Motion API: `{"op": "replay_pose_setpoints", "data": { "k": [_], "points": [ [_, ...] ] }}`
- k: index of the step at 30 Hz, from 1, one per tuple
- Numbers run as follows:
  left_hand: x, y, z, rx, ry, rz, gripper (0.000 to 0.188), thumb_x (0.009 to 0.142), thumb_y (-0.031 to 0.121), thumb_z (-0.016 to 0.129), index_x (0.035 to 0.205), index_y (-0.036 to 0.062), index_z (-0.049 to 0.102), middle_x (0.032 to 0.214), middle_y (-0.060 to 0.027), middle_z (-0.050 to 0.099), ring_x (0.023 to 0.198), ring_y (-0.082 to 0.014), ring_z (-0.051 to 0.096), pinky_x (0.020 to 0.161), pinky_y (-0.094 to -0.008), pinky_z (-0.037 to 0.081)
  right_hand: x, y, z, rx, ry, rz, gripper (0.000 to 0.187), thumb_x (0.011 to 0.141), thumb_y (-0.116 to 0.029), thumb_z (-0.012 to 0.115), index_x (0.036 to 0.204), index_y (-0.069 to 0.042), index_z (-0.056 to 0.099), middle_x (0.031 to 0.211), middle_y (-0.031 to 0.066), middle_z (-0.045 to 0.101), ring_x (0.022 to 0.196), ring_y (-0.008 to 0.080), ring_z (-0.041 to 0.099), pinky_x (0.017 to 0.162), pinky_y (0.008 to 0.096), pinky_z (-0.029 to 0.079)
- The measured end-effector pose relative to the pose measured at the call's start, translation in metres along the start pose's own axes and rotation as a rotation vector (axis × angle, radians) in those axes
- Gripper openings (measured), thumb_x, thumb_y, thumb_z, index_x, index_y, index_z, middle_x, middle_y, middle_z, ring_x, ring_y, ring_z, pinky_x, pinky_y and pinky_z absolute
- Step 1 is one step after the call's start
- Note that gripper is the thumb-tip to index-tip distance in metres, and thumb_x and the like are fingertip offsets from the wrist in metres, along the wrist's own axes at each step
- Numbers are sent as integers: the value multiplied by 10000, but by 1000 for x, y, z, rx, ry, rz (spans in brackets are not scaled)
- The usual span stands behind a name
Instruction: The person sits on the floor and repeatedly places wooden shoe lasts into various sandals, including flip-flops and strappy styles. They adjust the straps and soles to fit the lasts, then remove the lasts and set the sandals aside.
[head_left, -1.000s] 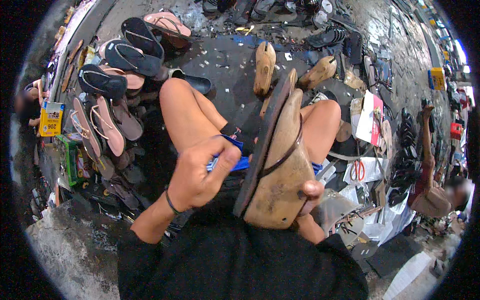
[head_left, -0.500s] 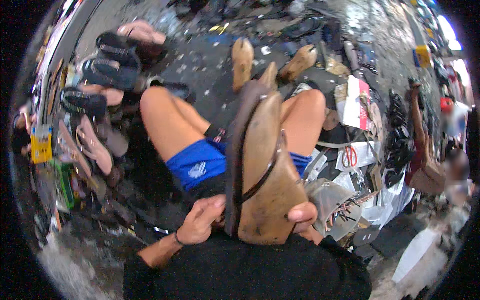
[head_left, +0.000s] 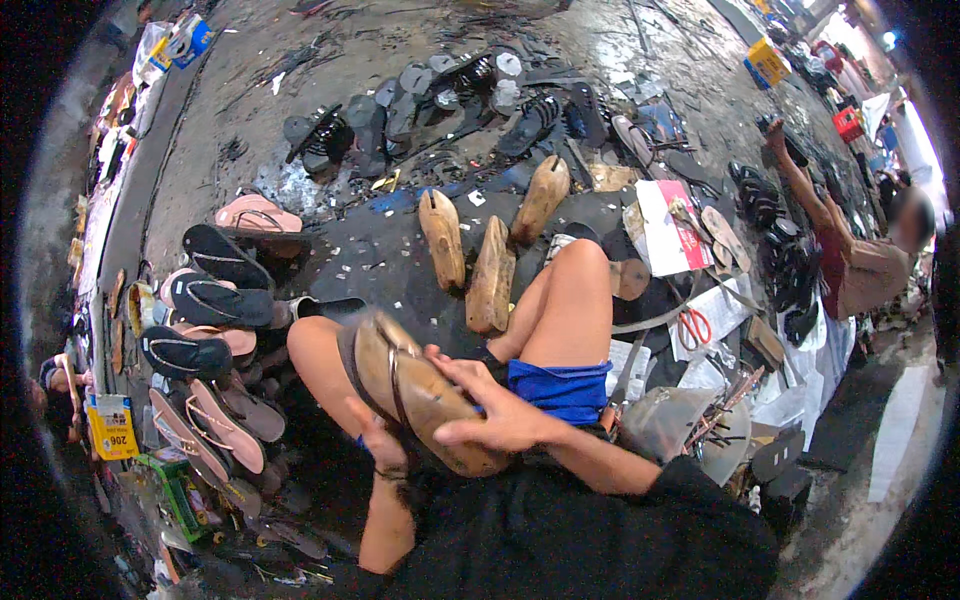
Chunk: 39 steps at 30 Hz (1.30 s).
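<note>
Evidently, the strap (head_left: 396, 378) is already across the held wooden last (head_left: 422, 392), which is over the lap.
The right hand (head_left: 505, 412) is clasped around the last — thumb on its upper face — while the left hand (head_left: 378, 440) is blurred beside the dark sole (head_left: 352, 368); whether it grips or touches, I cannot tell. The sole lies along the last, but how firmly it is joined is hidden. Three other lasts (head_left: 490, 278), near the dark surface's (head_left: 375, 262) far edge, remain bare; strapped sandals (head_left: 222, 300) lie toward its left edge.
</note>
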<state>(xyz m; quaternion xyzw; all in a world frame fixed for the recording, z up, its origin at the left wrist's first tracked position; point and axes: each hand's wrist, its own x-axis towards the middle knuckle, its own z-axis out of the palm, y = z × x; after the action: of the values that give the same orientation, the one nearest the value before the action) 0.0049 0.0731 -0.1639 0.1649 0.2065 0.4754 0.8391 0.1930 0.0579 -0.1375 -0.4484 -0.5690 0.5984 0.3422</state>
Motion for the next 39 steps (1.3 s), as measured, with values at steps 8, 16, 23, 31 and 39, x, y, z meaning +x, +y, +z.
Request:
{"op": "replay_pose_setpoints", "data": {
  "k": [8, 16, 23, 31, 39],
  "points": [
    [29, 51, -1, 400, 612, 407, 587, 1053, 540, 399, 1440, 102, 452, 1365, -100, 534, 1211, -239, 517, 1030, -383, 438, -2, 7, -11, 292, -29, 259, 646, 864, -289, 800, 1356, 36, 538, 1264, 109, 652, 1162, 181, 590, 1034, 363, 470],
    [36, 67, -26, -393, 121, 32, 790, 970, 681, 458, 1450, 54, 462, 1168, -234, 652, 963, -328, 679, 681, -413, 628, 108, 69, -36, -397, 382, -61, 561, 926, -208, 704, 1389, 47, 517, 1328, 231, 595, 1273, 284, 578, 1008, 361, 507],
    [27, 14, -32, 30, 26, -124, 758, 1007, 642, 403, 1465, 39, 448, 1329, -180, 605, 1101, -328, 657, 876, -495, 589, 153, -8, -84, -447, -87, -247, 292, 833, -87, 749, 1123, -74, 721, 1301, 172, 647, 1310, 283, 564, 1054, 395, 478],
    [9, 67, 8, 1062, 516, -152, 293, 958, 201, 668, 1142, -26, 656, 1076, -93, 699, 946, -182, 653, 856, -325, 526, 173, 12, -140, -391, 8, -259, 468, 798, -301, 817, 1183, -63, 697, 1297, 214, 619, 1205, 311, 598, 1005, 408, 491],
    [11, 229, -9, 1666, 1072, 533, 397, 978, 282, 632, 1222, -30, 628, 1202, -173, 620, 1038, -311, 606, 933, -419, 485, 165, 156, -460, -908, 999, 696, 526, 832, -311, 694, 1227, 25, 604, 1394, 299, 500, 1288, 469, 505, 1059, 517, 444]
  ]
}}
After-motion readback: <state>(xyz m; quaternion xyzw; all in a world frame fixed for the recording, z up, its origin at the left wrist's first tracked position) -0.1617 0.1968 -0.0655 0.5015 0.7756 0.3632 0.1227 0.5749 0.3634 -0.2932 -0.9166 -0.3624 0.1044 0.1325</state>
